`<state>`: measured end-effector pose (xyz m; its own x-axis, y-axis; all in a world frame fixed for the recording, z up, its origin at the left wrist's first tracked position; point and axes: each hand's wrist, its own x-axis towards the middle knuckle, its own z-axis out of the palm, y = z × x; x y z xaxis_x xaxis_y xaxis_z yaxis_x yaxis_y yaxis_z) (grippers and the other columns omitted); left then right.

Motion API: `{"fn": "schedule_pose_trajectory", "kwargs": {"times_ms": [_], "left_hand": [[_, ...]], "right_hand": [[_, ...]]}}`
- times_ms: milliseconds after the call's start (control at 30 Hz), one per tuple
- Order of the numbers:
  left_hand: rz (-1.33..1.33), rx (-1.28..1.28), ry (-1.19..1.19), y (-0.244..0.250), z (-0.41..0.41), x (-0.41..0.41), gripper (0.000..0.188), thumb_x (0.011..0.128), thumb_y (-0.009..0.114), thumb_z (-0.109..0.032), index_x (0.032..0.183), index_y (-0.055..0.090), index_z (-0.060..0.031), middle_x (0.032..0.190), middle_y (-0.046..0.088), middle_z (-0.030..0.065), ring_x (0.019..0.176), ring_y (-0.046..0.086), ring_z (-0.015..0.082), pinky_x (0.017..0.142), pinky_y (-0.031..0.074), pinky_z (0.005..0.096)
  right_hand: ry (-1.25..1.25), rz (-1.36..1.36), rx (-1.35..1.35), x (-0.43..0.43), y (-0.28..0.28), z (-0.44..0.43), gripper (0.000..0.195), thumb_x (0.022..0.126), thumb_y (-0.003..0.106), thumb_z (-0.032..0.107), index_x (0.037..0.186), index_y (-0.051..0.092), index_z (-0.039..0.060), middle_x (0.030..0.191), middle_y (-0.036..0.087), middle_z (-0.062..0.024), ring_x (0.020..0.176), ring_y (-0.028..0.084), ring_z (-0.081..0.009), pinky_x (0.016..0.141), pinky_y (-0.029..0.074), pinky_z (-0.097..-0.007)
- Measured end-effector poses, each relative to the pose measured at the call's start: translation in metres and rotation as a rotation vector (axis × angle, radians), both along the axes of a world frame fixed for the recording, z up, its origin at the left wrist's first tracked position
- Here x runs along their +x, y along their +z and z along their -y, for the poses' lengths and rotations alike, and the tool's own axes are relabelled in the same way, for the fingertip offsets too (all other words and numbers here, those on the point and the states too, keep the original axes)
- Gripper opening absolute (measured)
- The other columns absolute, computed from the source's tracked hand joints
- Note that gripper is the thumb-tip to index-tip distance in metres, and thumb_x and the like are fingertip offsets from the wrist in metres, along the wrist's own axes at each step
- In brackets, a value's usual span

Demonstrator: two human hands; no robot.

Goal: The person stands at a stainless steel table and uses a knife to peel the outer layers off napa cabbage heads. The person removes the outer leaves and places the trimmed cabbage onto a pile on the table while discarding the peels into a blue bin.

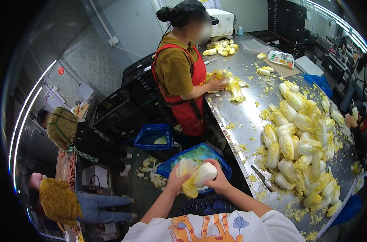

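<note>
Between my two hands is a small napa cabbage (205, 174), its white base turned toward my right. My left hand (176, 180) grips outer cabbage leaves (186, 169) that stand away from the head. The fingers of my right hand (218, 178) wrap around the white end. Both hands are over a bin lined with a blue plastic bag (224, 165), which holds loose leaves. On the metal table (228, 112) to my right lies a large heap of napa cabbages (301, 145). A knife (264, 179) rests beside the heap near the table edge.
A co-worker in a red apron (183, 87) handles cabbage leaves across the table corner. Another blue-lined bin (154, 137) stands on the floor near scattered leaves (153, 172). Black crates (135, 87) are stacked behind. Two people (61, 196) stand at the left; another person's hand (351, 120) shows at the far right.
</note>
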<state>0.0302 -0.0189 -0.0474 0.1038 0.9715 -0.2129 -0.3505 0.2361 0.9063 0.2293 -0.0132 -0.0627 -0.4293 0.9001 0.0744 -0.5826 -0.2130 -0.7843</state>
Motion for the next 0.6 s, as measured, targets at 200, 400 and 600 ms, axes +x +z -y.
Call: {"fn": "schedule_pose_trajectory", "kwargs": {"times_ms": [200,400,600], "left_hand": [[-0.335,0.177,-0.214,0.015,0.001,0.02,0.068,0.067,0.085,-0.016,0.125,0.053,-0.0044,0.112,0.061,0.0055,0.102,0.058,0.0149,0.089,0.047,0.03],[-0.225,0.063,-0.102,0.018,0.009,0.01,0.042,0.078,0.076,-0.014,0.115,0.06,-0.0004,0.102,0.064,0.0044,0.092,0.06,0.0122,0.081,0.049,0.0274],[-0.33,0.186,-0.039,0.007,0.01,0.005,0.036,0.082,0.068,-0.008,0.115,0.059,0.0009,0.1,0.065,0.0052,0.09,0.059,0.0104,0.077,0.049,0.0264]], "right_hand": [[-0.074,0.096,-0.062,-0.01,-0.017,-0.003,0.07,0.076,0.071,0.008,0.135,0.031,0.007,0.119,0.053,-0.0069,0.11,0.053,-0.0175,0.096,0.043,-0.0332],[0.003,0.18,-0.086,-0.002,0.0,-0.002,0.063,0.082,0.071,0.021,0.132,0.038,0.0024,0.12,0.052,-0.0086,0.109,0.051,-0.0156,0.094,0.043,-0.031],[0.045,0.121,-0.013,-0.002,-0.006,-0.002,0.072,0.08,0.075,0.023,0.136,0.034,0.0026,0.122,0.05,-0.0094,0.109,0.051,-0.0164,0.095,0.042,-0.0314]]}}
